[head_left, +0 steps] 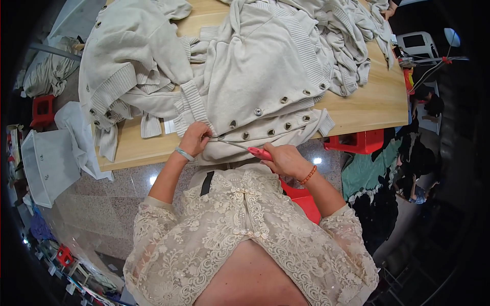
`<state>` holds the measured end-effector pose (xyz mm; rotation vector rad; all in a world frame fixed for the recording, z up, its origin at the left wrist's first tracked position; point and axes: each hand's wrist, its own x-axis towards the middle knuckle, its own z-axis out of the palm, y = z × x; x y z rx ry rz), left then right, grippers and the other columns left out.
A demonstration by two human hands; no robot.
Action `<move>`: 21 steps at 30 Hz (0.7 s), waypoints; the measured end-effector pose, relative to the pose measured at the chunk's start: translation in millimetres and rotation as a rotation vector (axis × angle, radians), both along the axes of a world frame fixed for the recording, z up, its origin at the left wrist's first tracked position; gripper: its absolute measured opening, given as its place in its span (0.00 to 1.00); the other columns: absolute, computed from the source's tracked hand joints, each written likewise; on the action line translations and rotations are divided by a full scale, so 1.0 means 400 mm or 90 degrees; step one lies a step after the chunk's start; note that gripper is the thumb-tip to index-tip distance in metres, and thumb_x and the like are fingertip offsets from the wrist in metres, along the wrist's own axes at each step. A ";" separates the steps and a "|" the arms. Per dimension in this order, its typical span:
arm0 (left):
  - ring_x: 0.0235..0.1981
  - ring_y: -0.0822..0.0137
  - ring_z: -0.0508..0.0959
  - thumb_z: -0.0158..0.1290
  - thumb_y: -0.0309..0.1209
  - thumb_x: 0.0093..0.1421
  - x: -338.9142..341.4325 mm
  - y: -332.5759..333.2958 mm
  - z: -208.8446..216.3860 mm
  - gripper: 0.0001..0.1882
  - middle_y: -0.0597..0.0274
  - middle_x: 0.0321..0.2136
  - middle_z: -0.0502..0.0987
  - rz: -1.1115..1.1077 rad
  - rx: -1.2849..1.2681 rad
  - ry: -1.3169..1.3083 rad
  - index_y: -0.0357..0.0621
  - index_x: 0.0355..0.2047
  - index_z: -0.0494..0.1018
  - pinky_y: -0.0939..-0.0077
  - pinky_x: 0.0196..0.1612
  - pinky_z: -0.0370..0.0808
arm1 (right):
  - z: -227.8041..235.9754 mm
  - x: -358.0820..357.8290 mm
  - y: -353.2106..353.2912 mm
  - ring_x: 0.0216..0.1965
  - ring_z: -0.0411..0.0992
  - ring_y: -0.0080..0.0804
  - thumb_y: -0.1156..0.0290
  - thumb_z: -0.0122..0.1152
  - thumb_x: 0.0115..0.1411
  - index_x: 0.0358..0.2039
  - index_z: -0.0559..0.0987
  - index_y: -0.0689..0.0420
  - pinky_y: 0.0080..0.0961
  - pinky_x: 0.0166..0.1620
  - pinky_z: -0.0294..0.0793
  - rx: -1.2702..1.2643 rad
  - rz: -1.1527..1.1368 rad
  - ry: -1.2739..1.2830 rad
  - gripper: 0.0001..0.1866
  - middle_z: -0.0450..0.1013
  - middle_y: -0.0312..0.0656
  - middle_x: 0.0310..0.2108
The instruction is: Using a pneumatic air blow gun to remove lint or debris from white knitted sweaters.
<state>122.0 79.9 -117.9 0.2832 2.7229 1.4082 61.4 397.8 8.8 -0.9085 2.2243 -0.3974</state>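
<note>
Cream knit cardigans with dark buttons lie heaped on the wooden table; the nearest cardigan point(255, 76) spreads toward my body. My left hand point(195, 138) is closed in a pinch on its knit edge, just below a ribbed cuff point(191, 104). From the right, my right hand point(287, 160) grips the red-pink handle of a thin metal hooked-looking tool point(259, 152). Its slim shaft points left along the fabric, and the tip is close to my left fingers. Whether the tip is in the knit cannot be made out. A row of buttons runs just above the tool.
The wooden table point(380, 109) ends close to my body. More cardigans point(135, 46) lie left and far right. Red stools point(357, 142) stand under and beside the table. A white bin point(51, 163) is at left, green cloth point(370, 166) at right. Another person's hand point(390, 10) touches fabric at far right.
</note>
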 end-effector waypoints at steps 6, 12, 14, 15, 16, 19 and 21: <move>0.39 0.53 0.72 0.58 0.21 0.46 -0.015 0.038 0.080 0.17 0.57 0.36 0.74 0.053 -0.181 0.107 0.44 0.39 0.73 0.63 0.41 0.69 | 0.023 -0.012 0.055 0.33 0.75 0.52 0.63 0.60 0.58 0.45 0.70 0.52 0.45 0.35 0.72 0.000 -0.091 -0.030 0.17 0.75 0.51 0.28; 0.42 0.49 0.71 0.60 0.22 0.47 -0.076 0.200 0.062 0.21 0.52 0.38 0.71 0.067 -0.087 0.036 0.43 0.44 0.70 0.62 0.44 0.70 | 0.016 -0.043 0.116 0.34 0.75 0.51 0.66 0.58 0.58 0.44 0.70 0.53 0.45 0.35 0.72 -0.017 -0.097 0.008 0.14 0.76 0.50 0.30; 0.40 0.49 0.71 0.59 0.22 0.46 -0.085 0.213 0.006 0.20 0.52 0.37 0.71 0.082 -0.107 0.021 0.43 0.41 0.70 0.61 0.44 0.69 | 0.014 -0.066 0.135 0.33 0.75 0.52 0.66 0.58 0.58 0.43 0.70 0.54 0.45 0.35 0.72 -0.004 -0.084 0.024 0.14 0.76 0.50 0.29; 0.39 0.49 0.72 0.58 0.21 0.46 -0.089 0.209 -0.016 0.18 0.52 0.35 0.71 0.100 -0.127 0.007 0.43 0.39 0.69 0.61 0.43 0.69 | 0.022 -0.078 0.137 0.32 0.75 0.52 0.65 0.59 0.58 0.42 0.70 0.55 0.45 0.34 0.72 0.021 -0.068 0.018 0.14 0.75 0.50 0.27; 0.37 0.50 0.71 0.57 0.19 0.45 -0.099 0.210 -0.011 0.15 0.52 0.32 0.70 0.097 -0.092 0.019 0.42 0.34 0.68 0.61 0.41 0.69 | 0.023 -0.082 0.145 0.30 0.75 0.52 0.65 0.59 0.57 0.40 0.70 0.56 0.45 0.33 0.72 0.049 -0.056 0.009 0.14 0.75 0.50 0.25; 0.35 0.49 0.71 0.53 0.16 0.43 -0.120 0.198 0.007 0.15 0.53 0.28 0.68 0.062 -0.055 0.015 0.42 0.32 0.67 0.59 0.39 0.67 | -0.011 -0.089 0.145 0.27 0.75 0.52 0.64 0.59 0.57 0.38 0.70 0.59 0.45 0.31 0.72 0.017 -0.011 0.011 0.14 0.74 0.51 0.21; 0.35 0.49 0.70 0.52 0.15 0.42 -0.121 0.200 0.024 0.15 0.53 0.28 0.68 0.045 -0.072 -0.006 0.42 0.31 0.66 0.58 0.39 0.67 | -0.035 -0.082 0.139 0.27 0.75 0.52 0.64 0.59 0.57 0.38 0.70 0.59 0.46 0.31 0.72 -0.034 0.012 -0.027 0.14 0.74 0.51 0.22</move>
